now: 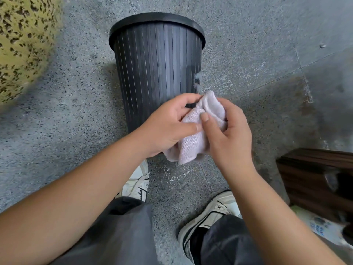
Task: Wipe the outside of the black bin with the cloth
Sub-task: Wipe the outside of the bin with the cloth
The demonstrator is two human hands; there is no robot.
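**Cloth gathered in both hands, bin waiting**

Head view: the bin (156,73) appears to stand upside down on the speckled floor (66,111), its rim against the floor at the far end and its ribbed wall rising toward the camera. A pale smear (197,81) marks the wall's right edge. Just in front of the bin's near end, both hands meet around the cloth (198,131). The left hand (168,127) pinches its left side, thumb laid across the fabric; the right hand (229,134) curls round its right side, thumb pressing on top. The cloth is bunched between them and does not seem to touch the bin. Two sneakers and grey trousers show below, and a dark wooden box (315,178) sits to the right.

The step in hand looks like folding or bunching the cloth into a pad, so wiping has yet to begin here. The next move probably calls for one hand to press the pad flat to the ribbed wall, likely at the smear, while the other steadies the bin.
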